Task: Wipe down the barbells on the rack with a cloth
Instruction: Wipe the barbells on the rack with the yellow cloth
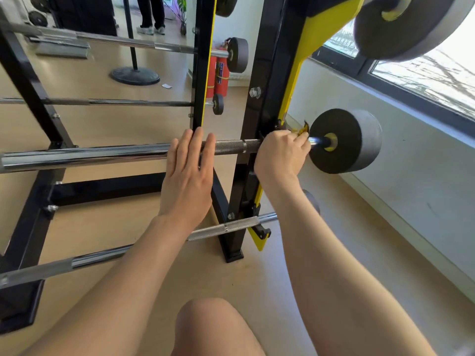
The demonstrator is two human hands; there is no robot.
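The barbell (108, 156) being wiped lies level across the rack, its long axis running left to right in the head view, and the right hand (281, 150) is clenched around it at its right end. A scrap of yellow cloth (302, 130) peeks out above the knuckles of that fist, so the cloth looks to be bunched inside the grasp and pressed against the shaft; how much of it wraps the bar is hidden. Just beyond the grip, to its right, a short bright stub of sleeve leads straight into the round black weight plate (344, 141), so there is almost no bar left on that side. To the left of the grip comes the knurled section, then the long chrome shaft reaching well away past the black and yellow rack upright (259, 119), which stands right behind the fist.

The left hand (189, 163) is open, fingers straight and flat, laid over the bar at the near end of the knurling, holding nothing; it seems to steady the bar.

My judgement: the unwiped length lies leftward from the grip, along the axis, and the right hand, already carrying the cloth, is the one to slide that way. The open hand sits in its path and would need to shift aside. Another barbell (223, 228) rests on a lower rung, below both hands.
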